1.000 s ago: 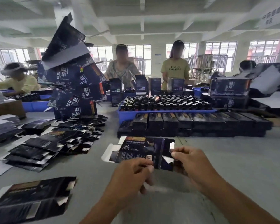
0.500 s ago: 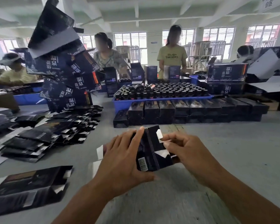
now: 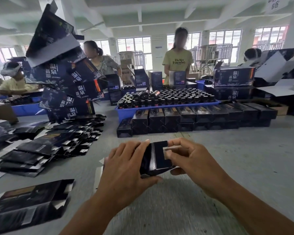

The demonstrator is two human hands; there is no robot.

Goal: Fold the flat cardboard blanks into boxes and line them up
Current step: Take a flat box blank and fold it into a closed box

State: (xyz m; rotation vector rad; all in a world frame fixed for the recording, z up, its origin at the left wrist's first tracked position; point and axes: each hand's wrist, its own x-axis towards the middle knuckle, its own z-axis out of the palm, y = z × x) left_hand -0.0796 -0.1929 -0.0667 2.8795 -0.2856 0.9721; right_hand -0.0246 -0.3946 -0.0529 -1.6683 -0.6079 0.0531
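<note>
A bright workshop with white beams and barred windows surrounds a grey table [image 3: 244, 167]. At the table's near centre, a dark cardboard box [image 3: 157, 158], half formed and glossy black with pale inner flaps, is held just above the surface. The left hand [image 3: 126, 165] wraps its left side, fingers spread over the top and thumb curled beneath. The right hand [image 3: 190, 160] pinches a pale end flap between thumb and fingertips.

At twelve o'clock a blue tray [image 3: 166, 108] holds dark capped bottles [image 3: 168, 97]; a row of finished boxes [image 3: 199, 118] lies just before it. At nine o'clock flat blanks [image 3: 46, 146] lie heaped, with another blank [image 3: 29, 204] at seven o'clock. A leaning stack of larger printed cartons [image 3: 66, 82] rises at ten o'clock. Other people stand behind the tray.
</note>
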